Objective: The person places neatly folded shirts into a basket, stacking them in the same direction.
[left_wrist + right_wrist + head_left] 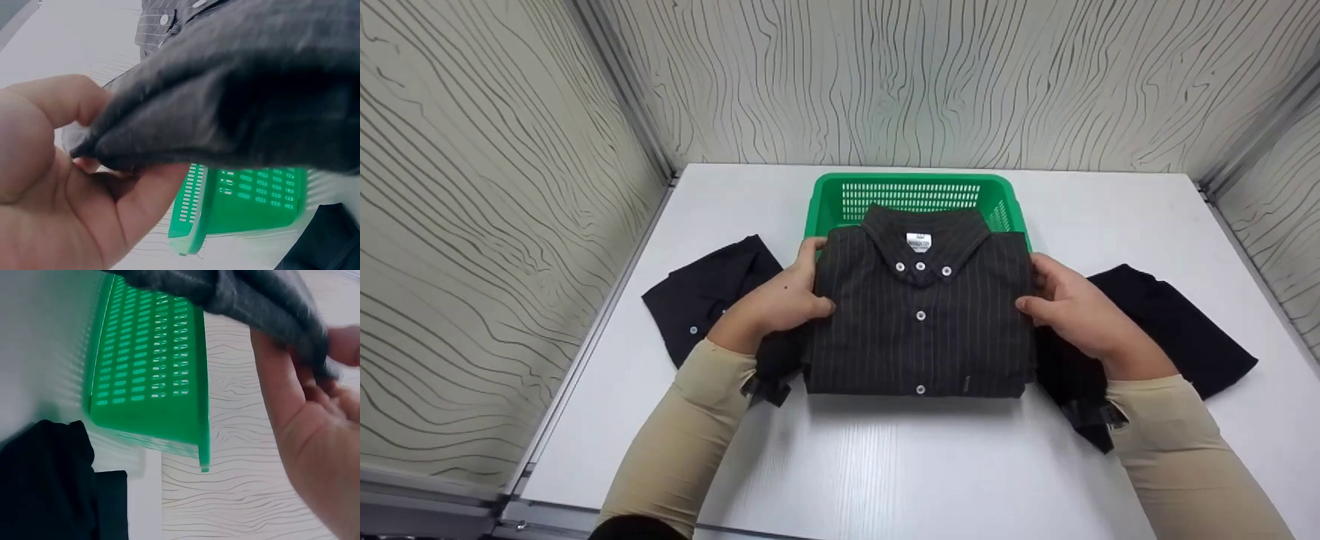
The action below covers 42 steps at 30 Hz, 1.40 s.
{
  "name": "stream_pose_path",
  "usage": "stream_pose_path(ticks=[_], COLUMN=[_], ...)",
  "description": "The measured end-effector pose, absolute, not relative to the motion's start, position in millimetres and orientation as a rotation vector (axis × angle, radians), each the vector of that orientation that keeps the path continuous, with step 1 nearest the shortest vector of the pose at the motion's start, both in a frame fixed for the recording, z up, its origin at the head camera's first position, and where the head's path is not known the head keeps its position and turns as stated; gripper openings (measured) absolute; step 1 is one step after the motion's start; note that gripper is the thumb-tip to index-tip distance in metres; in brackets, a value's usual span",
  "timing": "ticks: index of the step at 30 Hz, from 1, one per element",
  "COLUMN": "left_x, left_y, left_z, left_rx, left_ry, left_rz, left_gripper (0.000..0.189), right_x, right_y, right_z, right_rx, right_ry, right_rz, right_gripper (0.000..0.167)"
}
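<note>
From the head view I see the folded striped shirt [919, 315] held between both hands, its collar end over the near rim of the green basket [911, 196] and its hem end above the white table [885, 465]. My left hand [776, 304] grips the shirt's left edge, thumb on top and fingers tucked under, and my right hand [1072, 311] does the same on the right edge. A dark garment [709, 292] lies on the table to the left and another dark garment [1181, 330] to the right, both apart from the shirt. I judge the shirt light and soft, a limp stack of layers that will sag in the middle and slide open if I pinch only the top ply, so the best hold is at both side edges with fingers reaching beneath the whole fold. In the left wrist view, the left hand [62, 185] shows its thumb above and palm under the dark cloth [236, 101], which droops over the fingers, confirming how floppy it is; the basket [247, 202] sits just behind and below. In the right wrist view, the right hand [312, 433] cups the cloth edge [264, 309] from beneath, a fingertip pressing on top, with the basket wall [149, 365] close by and dark fabric [48, 484] lying beyond it.
</note>
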<state>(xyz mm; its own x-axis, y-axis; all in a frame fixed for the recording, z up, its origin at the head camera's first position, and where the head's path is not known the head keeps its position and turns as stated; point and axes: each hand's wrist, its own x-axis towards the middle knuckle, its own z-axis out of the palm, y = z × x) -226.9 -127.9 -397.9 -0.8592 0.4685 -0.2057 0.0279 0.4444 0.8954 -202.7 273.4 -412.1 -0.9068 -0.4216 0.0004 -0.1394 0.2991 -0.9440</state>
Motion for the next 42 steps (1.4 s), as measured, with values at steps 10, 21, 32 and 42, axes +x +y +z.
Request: stream_pose_path(ticks=[10,21,32,42], left_x=[-238.3,-253.2,-272.9,-288.9], left_y=[-121.3,-107.7,-105.3,-105.8], left_z=[-402.8,-407.1,-398.9,-392.2], left_rx=[0.239,0.209,0.293,0.343], left_ry=[2.402,2.670,2.848,2.732], left_rz=[1.395,1.273,1.359,1.400], left_gripper=[0.086,0.066,0.022,0.037], right_x=[-219.0,-247.1,-272.1,-290.6], right_y=[258.7,255.3,248.7,252.4], right_z=[-412.9,-401.0,-389.5,-381.9], right_rx=[-0.337,-0.343,-0.290,-0.240], right_ry=[2.778,2.893,2.977,2.776], right_rz=[-1.298,-1.215,-1.219,-1.295], right_gripper=[0.053,0.060,0.051,0.040])
